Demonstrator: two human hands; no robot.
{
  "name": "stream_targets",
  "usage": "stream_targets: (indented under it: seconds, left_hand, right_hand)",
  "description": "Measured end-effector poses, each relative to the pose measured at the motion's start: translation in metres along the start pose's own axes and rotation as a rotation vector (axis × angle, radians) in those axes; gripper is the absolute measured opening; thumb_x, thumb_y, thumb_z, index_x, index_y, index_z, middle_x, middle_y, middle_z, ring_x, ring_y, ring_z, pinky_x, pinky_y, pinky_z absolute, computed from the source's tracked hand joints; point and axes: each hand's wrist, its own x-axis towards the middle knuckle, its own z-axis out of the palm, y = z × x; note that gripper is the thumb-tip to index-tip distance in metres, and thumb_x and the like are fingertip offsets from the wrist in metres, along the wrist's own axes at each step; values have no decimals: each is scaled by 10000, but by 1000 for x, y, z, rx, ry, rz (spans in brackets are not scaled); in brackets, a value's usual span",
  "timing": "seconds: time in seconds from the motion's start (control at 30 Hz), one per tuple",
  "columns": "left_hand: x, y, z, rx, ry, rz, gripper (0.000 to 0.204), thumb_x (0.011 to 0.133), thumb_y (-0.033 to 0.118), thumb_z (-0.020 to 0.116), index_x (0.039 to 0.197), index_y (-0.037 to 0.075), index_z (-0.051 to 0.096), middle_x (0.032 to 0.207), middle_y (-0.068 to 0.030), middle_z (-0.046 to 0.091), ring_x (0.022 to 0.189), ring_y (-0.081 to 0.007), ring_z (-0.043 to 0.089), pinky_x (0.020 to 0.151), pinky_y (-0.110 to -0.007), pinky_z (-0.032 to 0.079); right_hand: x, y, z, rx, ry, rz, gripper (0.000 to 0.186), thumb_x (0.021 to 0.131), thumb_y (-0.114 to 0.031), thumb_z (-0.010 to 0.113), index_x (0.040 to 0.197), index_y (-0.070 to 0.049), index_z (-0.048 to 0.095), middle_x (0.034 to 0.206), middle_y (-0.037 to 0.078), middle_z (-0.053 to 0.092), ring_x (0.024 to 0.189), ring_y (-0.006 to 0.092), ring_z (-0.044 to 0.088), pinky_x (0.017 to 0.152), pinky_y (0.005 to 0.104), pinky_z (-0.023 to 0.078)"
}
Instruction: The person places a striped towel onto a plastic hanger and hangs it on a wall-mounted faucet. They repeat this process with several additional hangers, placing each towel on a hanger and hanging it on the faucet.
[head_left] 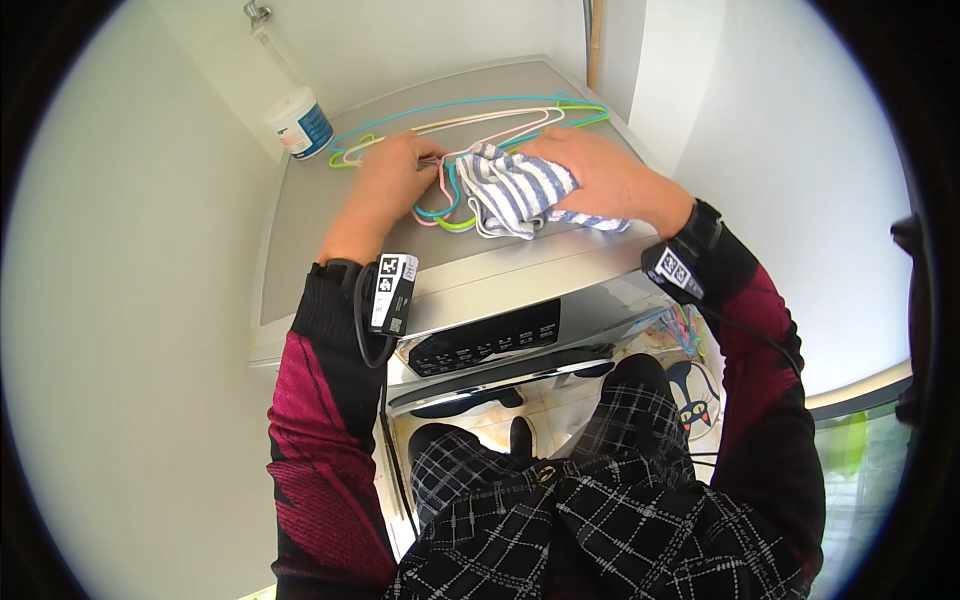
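Note:
Several plastic clothes hangers (455, 126) in blue, green, pink and white lie stacked on the grey lid (330, 230) of a washing machine. Their hooks point toward me. My left hand (395, 175) is closed around the hangers near the base of the hooks, with the fingertips partly hidden. A white cloth with blue-grey stripes (515, 190) lies crumpled over the right part of the hangers. My right hand (600, 175) grips the cloth from its right side, and its fingers are partly covered. One end of the cloth trails beneath that hand toward the lid's front.
A white tub with a blue label (300, 125) stands at the lid's back left corner, below a wall tap (257, 12). The machine's black control panel (485, 338) faces me. More coloured hangers (683, 328) are low on the right, near a cat-patterned item (692, 400). White walls close in both sides.

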Motion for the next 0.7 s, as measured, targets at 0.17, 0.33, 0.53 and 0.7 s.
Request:
stream_targets:
  seconds: [0.17,0.33,0.53,0.7]
  left_hand:
    - [-1,-3,2,-90,144,32,160,875,97,717,1021,89,781,1024,-107,725,915,-300,701,798,-388,544]
    - [3,1,-12,-111,485,155,128,896,80,689,1003,88,757,901,-108,704,843,-314,678,716,-393,527]
    - [5,23,-45,-430,765,-57,134,1021,83,598,1106,59,699,755,-42,610,711,-138,581,652,-317,470]
    - [9,41,-48,-744,632,-121,242,1082,196,525,1202,50,676,716,26,551,651,-54,471,574,-227,365]
  right_hand:
    - [-4,-3,0,72,175,34,575,760,-111,786,1315,-47,649,1208,169,699,1140,309,661,1004,382,501]
    - [17,1,-54,589,406,210,443,850,-118,775,1275,-28,688,1054,88,762,909,157,733,824,287,578]
    - [80,-1,-68,1229,764,114,364,914,-134,757,1224,36,672,1084,137,754,921,200,756,803,300,611]
    - [105,-16,-38,1378,876,-52,320,890,-105,770,1166,34,688,1001,121,763,841,203,755,734,321,616]
